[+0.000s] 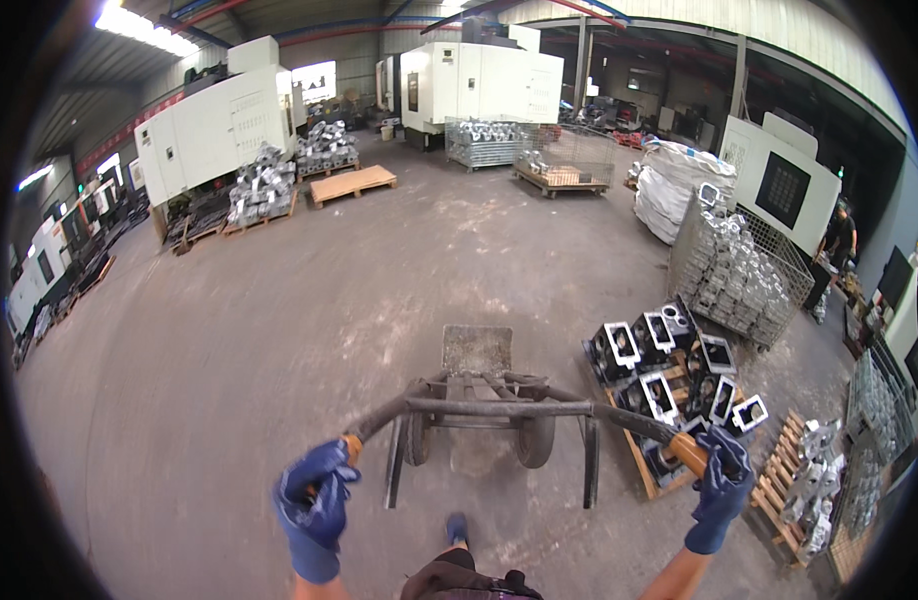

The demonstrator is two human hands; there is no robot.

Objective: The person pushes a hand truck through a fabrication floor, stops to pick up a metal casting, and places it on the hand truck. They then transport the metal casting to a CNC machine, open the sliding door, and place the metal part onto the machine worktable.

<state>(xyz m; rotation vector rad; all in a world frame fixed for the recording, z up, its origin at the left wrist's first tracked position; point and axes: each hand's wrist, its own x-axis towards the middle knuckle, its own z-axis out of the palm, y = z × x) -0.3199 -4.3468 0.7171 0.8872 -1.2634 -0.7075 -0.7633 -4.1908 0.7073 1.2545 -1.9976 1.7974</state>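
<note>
In front of me stands a dark metal hand truck (499, 408) with two wheels and a worn, flat plate at its far end. Blue work gloves cover both my hands. My left hand (317, 492) is closed at the orange grip (353, 448) of the left handle. On the other side, my right hand (723, 484) is closed around the end of the right handle's orange grip (689, 454). Both handles spread outward from the frame toward me. My palms and parts of the fingers are hidden.
Black metal housings (654, 395) sit on a wooden pallet close to the right handle. Beyond it stands a wire cage (779, 330) full of silver castings. White machines (479, 85) and a pallet (353, 185) are farther off. A person (841, 235) is at the far right.
</note>
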